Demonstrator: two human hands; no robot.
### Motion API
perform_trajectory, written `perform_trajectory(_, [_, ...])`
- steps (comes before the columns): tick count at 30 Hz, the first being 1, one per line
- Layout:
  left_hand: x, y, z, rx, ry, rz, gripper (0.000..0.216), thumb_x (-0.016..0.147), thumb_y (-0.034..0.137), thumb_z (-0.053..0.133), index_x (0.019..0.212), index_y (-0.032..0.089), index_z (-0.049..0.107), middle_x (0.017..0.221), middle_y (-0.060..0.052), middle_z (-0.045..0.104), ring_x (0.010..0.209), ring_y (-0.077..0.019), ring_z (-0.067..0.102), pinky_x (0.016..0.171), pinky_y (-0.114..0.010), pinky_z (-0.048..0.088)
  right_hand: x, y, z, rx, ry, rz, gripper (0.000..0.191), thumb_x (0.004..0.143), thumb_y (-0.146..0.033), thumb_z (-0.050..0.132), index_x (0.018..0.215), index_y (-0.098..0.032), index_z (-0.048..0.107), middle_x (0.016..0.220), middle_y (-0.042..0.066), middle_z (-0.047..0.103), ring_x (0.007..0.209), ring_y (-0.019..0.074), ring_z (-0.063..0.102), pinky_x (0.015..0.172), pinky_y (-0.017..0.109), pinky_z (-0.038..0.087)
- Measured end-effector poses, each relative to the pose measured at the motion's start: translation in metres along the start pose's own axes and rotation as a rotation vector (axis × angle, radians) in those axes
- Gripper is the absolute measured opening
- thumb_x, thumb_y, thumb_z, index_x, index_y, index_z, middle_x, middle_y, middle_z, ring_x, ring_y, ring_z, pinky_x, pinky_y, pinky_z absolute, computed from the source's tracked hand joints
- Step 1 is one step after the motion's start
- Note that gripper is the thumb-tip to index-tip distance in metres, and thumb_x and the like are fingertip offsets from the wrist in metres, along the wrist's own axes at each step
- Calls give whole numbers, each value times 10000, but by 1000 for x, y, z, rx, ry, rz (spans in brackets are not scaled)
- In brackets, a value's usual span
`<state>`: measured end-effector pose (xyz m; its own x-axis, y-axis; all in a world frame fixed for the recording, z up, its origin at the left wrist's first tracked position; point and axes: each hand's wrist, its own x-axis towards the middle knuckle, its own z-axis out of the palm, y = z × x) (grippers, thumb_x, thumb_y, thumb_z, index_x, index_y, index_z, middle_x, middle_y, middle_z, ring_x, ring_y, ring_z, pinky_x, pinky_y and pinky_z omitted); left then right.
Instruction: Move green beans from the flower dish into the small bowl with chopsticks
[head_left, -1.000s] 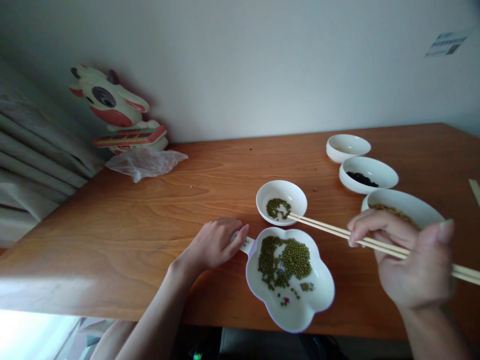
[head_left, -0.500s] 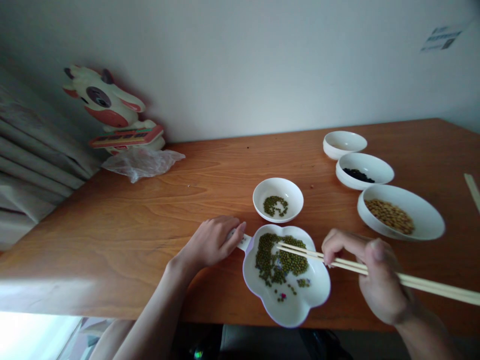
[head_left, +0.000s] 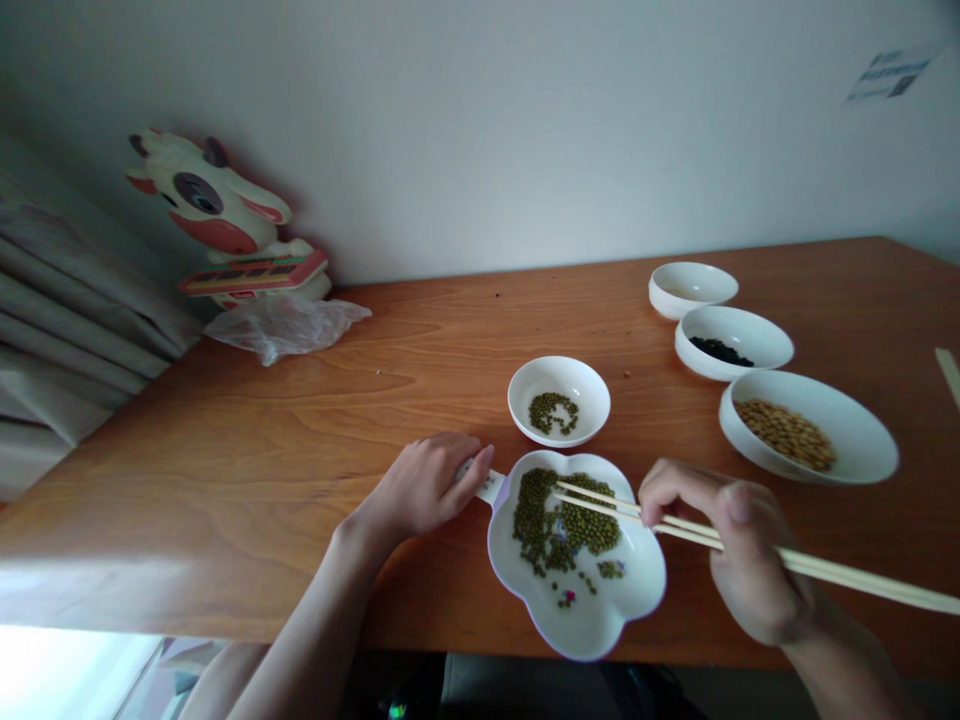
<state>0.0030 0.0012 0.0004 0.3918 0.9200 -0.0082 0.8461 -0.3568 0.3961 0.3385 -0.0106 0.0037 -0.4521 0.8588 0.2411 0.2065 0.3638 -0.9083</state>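
Note:
My left hand (head_left: 431, 485) is closed round the short handle of a white flower-shaped dish (head_left: 637, 575) with a lilac rim. Green mung beans (head_left: 534, 510) lie spread over its base, densest towards the back. My right hand (head_left: 739, 550) grips a pair of light wooden chopsticks (head_left: 847, 572) from the right side. Their tips are slightly apart and point down among the beans; I cannot tell whether a bean is between them. Just behind the dish stands a small white bowl (head_left: 559, 370) with some mung beans in it.
On the right are a bowl of tan beans (head_left: 862, 450), a bowl of black beans (head_left: 765, 335) and another white bowl (head_left: 694, 275). A cow-shaped toy keyboard (head_left: 232, 225) and a clear plastic bag (head_left: 289, 325) sit at back left. The table's front edge is close to the dish.
The chopsticks have parted a little more, and my right hand has shifted slightly left. My left hand stays on the handle. The bowls look practically unmoved.

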Motion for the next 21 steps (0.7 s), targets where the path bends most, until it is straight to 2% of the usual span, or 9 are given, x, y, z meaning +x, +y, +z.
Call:
perform_trajectory(10, [0,-2,2,-4,7,0,493,1145,466,322,819,191,567,812,-33,654,689,-156,557,683,-310,380,2,0,2,13,-8,-23,591,1116,-576,218,831,-246,617,748,25,589,678,194,539,635,355,384])
perform_trajectory(21, [-1,-1,2,12,18,2,495,1147,476,315,822,197,563,807,-27,653,688,-162,557,681,-313,373,0,4,3,62,-3,-64,607,1116,-590,225,835,-247,639,773,23,613,704,193,544,654,345,370])
